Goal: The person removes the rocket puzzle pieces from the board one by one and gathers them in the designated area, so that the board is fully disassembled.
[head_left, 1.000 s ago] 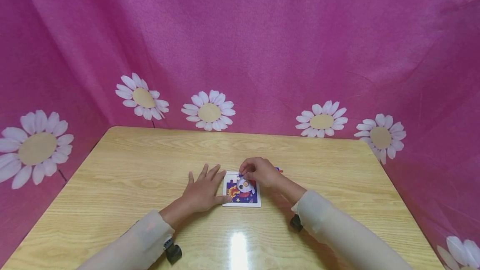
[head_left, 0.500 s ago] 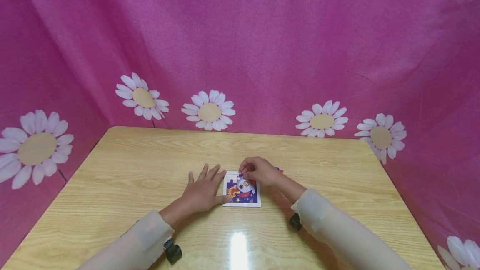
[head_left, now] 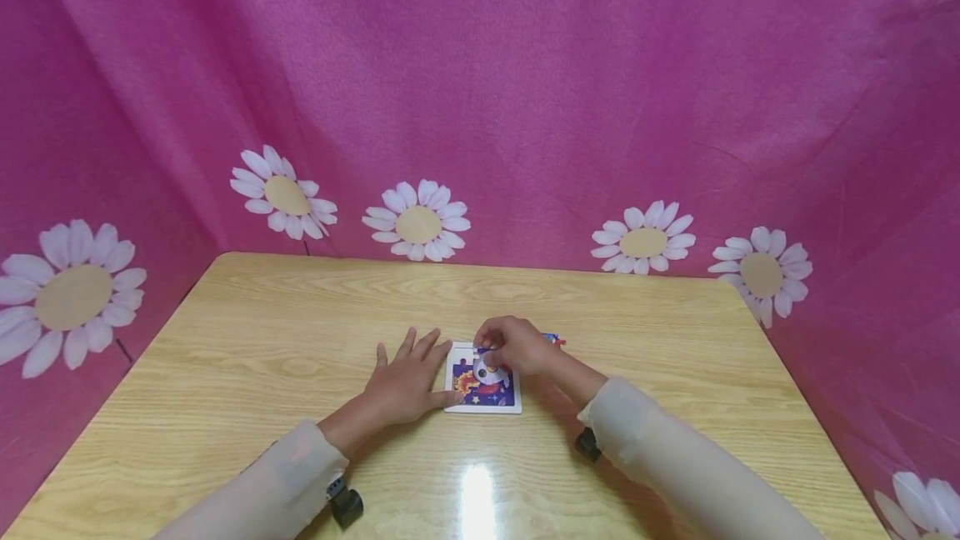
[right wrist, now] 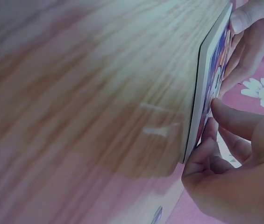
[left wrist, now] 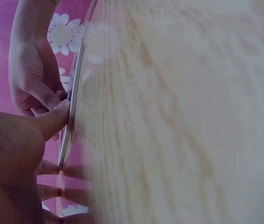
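Observation:
A small jigsaw puzzle in a white frame (head_left: 483, 410) lies flat on the wooden table, its picture purple and orange with a round white figure. My left hand (head_left: 405, 387) rests flat beside it, fingers spread, the thumb lying over the frame's left edge. At the top right of the puzzle, my right hand (head_left: 522, 347) pinches a purple puzzle piece (head_left: 481, 350) mostly covered by the fingers. Seen from the right wrist, the thumb (right wrist: 237, 119) touches the picture and the curled fingers sit at the frame's edge. A light gap shows at the puzzle's upper left.
Several loose blue and red puzzle pieces (head_left: 554, 339) lie just behind the right hand, partly hidden. The light wood table (head_left: 300, 307) stretches around the puzzle. A pink curtain with daisies (head_left: 480, 107) hangs beyond its far and side edges.
My right hand has shifted slightly left over the puzzle, and its thumb now covers more of the white figure. More of the loose pieces shows behind it. The left hand has stayed still.

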`<state>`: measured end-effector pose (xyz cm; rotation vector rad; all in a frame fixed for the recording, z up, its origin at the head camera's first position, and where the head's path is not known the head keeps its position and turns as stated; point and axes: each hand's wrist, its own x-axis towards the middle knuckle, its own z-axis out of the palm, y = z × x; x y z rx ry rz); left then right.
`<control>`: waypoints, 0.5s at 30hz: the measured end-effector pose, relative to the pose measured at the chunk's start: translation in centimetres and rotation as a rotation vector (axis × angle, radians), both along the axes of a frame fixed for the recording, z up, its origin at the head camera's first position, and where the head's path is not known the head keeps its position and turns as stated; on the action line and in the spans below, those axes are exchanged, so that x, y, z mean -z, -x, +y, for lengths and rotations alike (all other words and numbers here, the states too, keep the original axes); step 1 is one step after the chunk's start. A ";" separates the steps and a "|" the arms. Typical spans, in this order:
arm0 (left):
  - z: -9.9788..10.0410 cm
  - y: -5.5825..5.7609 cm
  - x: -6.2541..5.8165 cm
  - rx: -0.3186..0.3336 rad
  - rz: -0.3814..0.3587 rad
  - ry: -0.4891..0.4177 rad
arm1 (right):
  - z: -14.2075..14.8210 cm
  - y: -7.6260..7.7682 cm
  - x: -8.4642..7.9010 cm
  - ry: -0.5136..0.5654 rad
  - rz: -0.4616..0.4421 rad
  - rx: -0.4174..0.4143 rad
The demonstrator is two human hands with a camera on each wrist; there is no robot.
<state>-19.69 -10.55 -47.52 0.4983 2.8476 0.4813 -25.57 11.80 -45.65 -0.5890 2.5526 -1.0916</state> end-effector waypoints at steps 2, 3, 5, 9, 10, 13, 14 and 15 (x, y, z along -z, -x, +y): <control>0.0 0.0 -0.1 0.003 0.003 0.003 | -0.1 0.0 0.0 -0.017 0.003 0.004; 0.0 0.0 -0.1 0.003 0.004 0.003 | -0.2 0.0 0.0 -0.024 0.004 0.006; 0.0 -0.1 -0.1 0.004 0.002 -0.001 | -0.2 -0.1 0.1 -0.029 -0.001 0.007; 0.1 -0.1 -0.1 0.002 -0.001 0.000 | -0.3 -0.2 0.1 -0.030 -0.003 -0.003; 0.1 -0.1 -0.1 0.002 0.000 0.001 | -0.3 -0.2 0.1 -0.031 -0.001 -0.005; 0.1 0.0 0.0 0.002 0.002 0.008 | -0.3 -0.3 0.1 -0.047 0.018 -0.005; 0.0 0.1 0.1 0.000 0.002 0.007 | -0.3 -0.3 0.1 -0.054 0.027 -0.004; 0.0 0.1 0.1 -0.001 0.000 0.006 | -0.3 -0.4 0.1 -0.062 0.037 -0.001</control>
